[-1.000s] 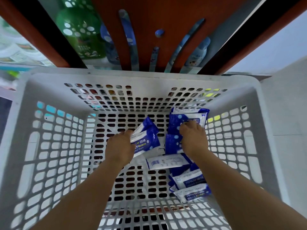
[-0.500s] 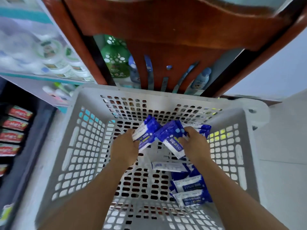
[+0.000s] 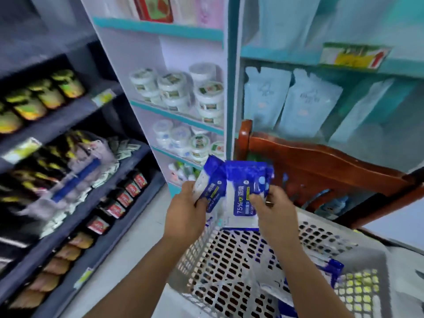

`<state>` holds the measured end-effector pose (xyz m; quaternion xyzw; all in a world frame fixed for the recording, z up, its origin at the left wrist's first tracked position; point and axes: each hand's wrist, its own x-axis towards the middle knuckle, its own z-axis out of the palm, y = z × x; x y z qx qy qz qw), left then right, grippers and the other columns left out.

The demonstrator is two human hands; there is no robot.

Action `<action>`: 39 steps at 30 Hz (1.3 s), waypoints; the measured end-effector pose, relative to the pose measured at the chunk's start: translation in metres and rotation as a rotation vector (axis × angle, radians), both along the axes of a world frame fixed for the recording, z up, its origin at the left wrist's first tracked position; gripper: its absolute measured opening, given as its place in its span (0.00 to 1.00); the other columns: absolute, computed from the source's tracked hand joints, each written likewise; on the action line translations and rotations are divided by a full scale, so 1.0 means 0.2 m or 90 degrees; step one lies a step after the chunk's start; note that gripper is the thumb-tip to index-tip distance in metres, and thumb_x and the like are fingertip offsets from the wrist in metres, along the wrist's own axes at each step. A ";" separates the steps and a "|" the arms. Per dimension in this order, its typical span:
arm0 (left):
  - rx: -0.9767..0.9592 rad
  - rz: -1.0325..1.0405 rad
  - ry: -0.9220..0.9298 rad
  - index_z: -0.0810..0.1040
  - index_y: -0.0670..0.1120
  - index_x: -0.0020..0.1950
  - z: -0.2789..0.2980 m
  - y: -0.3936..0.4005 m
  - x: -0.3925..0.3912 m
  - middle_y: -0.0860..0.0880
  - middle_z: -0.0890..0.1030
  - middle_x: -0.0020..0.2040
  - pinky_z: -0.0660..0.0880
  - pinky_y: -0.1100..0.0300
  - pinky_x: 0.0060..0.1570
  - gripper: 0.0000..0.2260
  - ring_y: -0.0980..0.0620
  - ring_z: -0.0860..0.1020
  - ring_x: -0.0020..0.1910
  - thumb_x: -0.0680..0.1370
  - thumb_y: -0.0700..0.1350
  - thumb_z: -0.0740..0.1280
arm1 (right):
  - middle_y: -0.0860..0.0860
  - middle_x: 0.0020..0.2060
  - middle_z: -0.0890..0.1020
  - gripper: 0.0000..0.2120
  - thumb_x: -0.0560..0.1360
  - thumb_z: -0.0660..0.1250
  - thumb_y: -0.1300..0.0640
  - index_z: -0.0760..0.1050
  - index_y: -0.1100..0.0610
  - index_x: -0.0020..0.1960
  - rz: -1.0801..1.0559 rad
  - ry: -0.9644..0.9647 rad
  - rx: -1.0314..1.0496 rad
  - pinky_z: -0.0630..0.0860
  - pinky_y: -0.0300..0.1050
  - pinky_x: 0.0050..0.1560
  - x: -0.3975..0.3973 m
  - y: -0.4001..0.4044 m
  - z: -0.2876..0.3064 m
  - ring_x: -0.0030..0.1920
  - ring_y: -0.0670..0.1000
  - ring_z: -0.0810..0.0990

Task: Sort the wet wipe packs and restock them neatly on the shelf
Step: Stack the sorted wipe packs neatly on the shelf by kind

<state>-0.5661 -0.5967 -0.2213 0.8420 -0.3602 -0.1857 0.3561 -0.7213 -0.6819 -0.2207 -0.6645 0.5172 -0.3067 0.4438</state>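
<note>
— White plastic, that perforated basket (image 3: 358, 255); what's in it?

— Blue-and-white wet wipe packs (image 3: 330, 269) lie on its floor; blur hides their count.

— And the ones held up?

— Two show. The left hand (image 3: 185, 211) pinches the left pack (image 3: 210, 191), fingers curled round its edge. The right hand (image 3: 273, 212) grips the right pack (image 3: 244, 191), thumb across its front. Both are blue on top, white below, printed "75%", touching each other above the basket's far rim.

— Around them?

— Dark shelf (image 3: 75, 203) at left with red-labelled packets, white shelf (image 3: 179, 115) of round tubs ahead, wooden chair (image 3: 321, 164) behind the basket.
</note>
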 end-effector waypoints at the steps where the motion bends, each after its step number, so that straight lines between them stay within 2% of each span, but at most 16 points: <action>1: -0.018 0.015 0.008 0.68 0.50 0.63 0.08 0.04 0.06 0.49 0.79 0.49 0.66 0.59 0.37 0.13 0.47 0.76 0.43 0.79 0.43 0.62 | 0.47 0.37 0.81 0.02 0.75 0.67 0.55 0.75 0.52 0.46 0.010 -0.036 -0.001 0.71 0.42 0.36 0.09 0.03 0.07 0.37 0.45 0.78; 4: -0.069 0.046 0.028 0.68 0.53 0.64 0.29 0.20 0.26 0.51 0.79 0.52 0.71 0.56 0.45 0.14 0.46 0.78 0.50 0.79 0.42 0.60 | 0.49 0.37 0.83 0.03 0.74 0.68 0.56 0.76 0.55 0.46 0.064 -0.124 0.017 0.77 0.46 0.39 0.37 0.15 0.24 0.38 0.50 0.82; 6: -0.105 0.062 0.049 0.68 0.55 0.61 0.41 0.34 0.40 0.54 0.80 0.52 0.75 0.54 0.49 0.12 0.50 0.79 0.49 0.79 0.43 0.58 | 0.49 0.36 0.83 0.04 0.74 0.68 0.55 0.75 0.54 0.44 0.105 -0.149 0.036 0.78 0.44 0.36 0.58 0.26 0.35 0.35 0.46 0.82; 8: -0.142 0.070 0.078 0.68 0.57 0.58 0.52 0.48 0.54 0.55 0.81 0.52 0.77 0.55 0.47 0.10 0.54 0.80 0.48 0.80 0.44 0.56 | 0.48 0.35 0.82 0.05 0.74 0.68 0.54 0.73 0.54 0.42 0.123 -0.167 0.025 0.76 0.43 0.35 0.78 0.39 0.43 0.34 0.43 0.81; 12: -0.210 0.103 0.077 0.69 0.58 0.52 0.72 0.79 0.84 0.57 0.80 0.48 0.77 0.58 0.44 0.07 0.58 0.80 0.45 0.82 0.46 0.54 | 0.51 0.35 0.82 0.08 0.73 0.67 0.53 0.74 0.58 0.43 0.137 -0.201 0.027 0.76 0.46 0.36 1.16 0.67 0.60 0.36 0.53 0.81; 15: -0.237 0.099 0.031 0.70 0.54 0.56 0.85 1.03 1.04 0.57 0.78 0.47 0.72 0.65 0.45 0.09 0.59 0.77 0.46 0.82 0.54 0.52 | 0.51 0.35 0.81 0.09 0.72 0.68 0.51 0.74 0.57 0.44 0.164 -0.249 0.034 0.77 0.51 0.41 1.45 0.90 0.71 0.36 0.53 0.80; 18: -0.253 0.096 0.010 0.68 0.54 0.55 0.97 1.26 1.24 0.57 0.78 0.48 0.74 0.58 0.47 0.19 0.59 0.77 0.46 0.74 0.66 0.60 | 0.49 0.36 0.81 0.06 0.74 0.68 0.53 0.74 0.55 0.45 0.197 -0.284 0.027 0.76 0.51 0.42 1.71 1.13 0.81 0.35 0.51 0.78; 20: -0.228 0.109 -0.021 0.66 0.55 0.54 1.04 1.41 1.36 0.58 0.78 0.49 0.74 0.60 0.43 0.23 0.60 0.78 0.45 0.68 0.62 0.71 | 0.48 0.36 0.81 0.05 0.74 0.68 0.53 0.74 0.54 0.45 0.228 -0.324 0.049 0.77 0.50 0.42 1.86 1.28 0.88 0.36 0.50 0.79; 22: -0.186 0.135 -0.101 0.64 0.55 0.55 1.10 1.54 1.47 0.59 0.78 0.49 0.72 0.65 0.41 0.24 0.58 0.78 0.46 0.68 0.54 0.75 | 0.47 0.34 0.81 0.06 0.73 0.68 0.53 0.74 0.54 0.44 0.257 -0.360 0.067 0.76 0.50 0.39 1.99 1.41 0.93 0.35 0.50 0.78; 23: -0.178 0.154 -0.139 0.64 0.54 0.56 1.13 1.60 1.52 0.58 0.78 0.49 0.72 0.66 0.41 0.24 0.57 0.77 0.46 0.69 0.52 0.75 | 0.46 0.33 0.80 0.06 0.74 0.68 0.53 0.73 0.55 0.44 0.272 -0.362 0.067 0.75 0.50 0.39 2.05 1.47 0.96 0.34 0.49 0.77; 26: -0.183 0.207 -0.206 0.65 0.52 0.58 1.19 1.75 1.66 0.54 0.79 0.51 0.75 0.55 0.48 0.23 0.51 0.78 0.49 0.69 0.49 0.74 | 0.47 0.32 0.79 0.05 0.75 0.67 0.54 0.74 0.56 0.44 0.328 -0.377 0.086 0.73 0.46 0.37 2.20 1.62 1.03 0.32 0.46 0.75; 31: -0.179 0.275 -0.281 0.67 0.52 0.56 1.25 1.93 1.90 0.54 0.79 0.47 0.74 0.55 0.44 0.19 0.50 0.78 0.46 0.70 0.46 0.72 | 0.52 0.43 0.84 0.05 0.73 0.68 0.60 0.75 0.58 0.48 0.449 -0.360 0.099 0.76 0.45 0.42 2.46 1.74 1.15 0.39 0.47 0.79; 33: -0.152 0.291 -0.314 0.68 0.52 0.56 1.27 1.99 2.00 0.54 0.80 0.47 0.75 0.54 0.45 0.19 0.50 0.78 0.46 0.70 0.45 0.72 | 0.49 0.52 0.83 0.16 0.71 0.70 0.63 0.73 0.56 0.58 0.494 -0.355 0.065 0.76 0.40 0.46 2.57 1.75 1.18 0.46 0.44 0.81; 36: -0.092 0.304 -0.381 0.69 0.53 0.61 1.30 2.05 2.14 0.54 0.80 0.49 0.74 0.55 0.47 0.22 0.49 0.78 0.47 0.69 0.43 0.71 | 0.45 0.68 0.68 0.42 0.69 0.74 0.61 0.55 0.50 0.75 0.537 -0.252 -0.089 0.67 0.35 0.56 2.70 1.72 1.22 0.63 0.39 0.70; 37: -0.073 0.305 -0.410 0.70 0.52 0.62 1.30 2.06 2.19 0.53 0.81 0.49 0.74 0.55 0.48 0.23 0.49 0.78 0.48 0.69 0.43 0.71 | 0.44 0.71 0.63 0.47 0.68 0.75 0.60 0.50 0.47 0.76 0.569 -0.224 -0.141 0.64 0.34 0.57 2.76 1.70 1.23 0.65 0.38 0.66; 39: -0.016 0.299 -0.480 0.71 0.52 0.62 1.31 2.08 2.31 0.53 0.81 0.49 0.72 0.55 0.50 0.23 0.48 0.78 0.49 0.67 0.43 0.70 | 0.41 0.71 0.63 0.51 0.66 0.76 0.60 0.48 0.43 0.77 0.657 -0.195 -0.193 0.64 0.34 0.58 2.89 1.68 1.26 0.66 0.39 0.66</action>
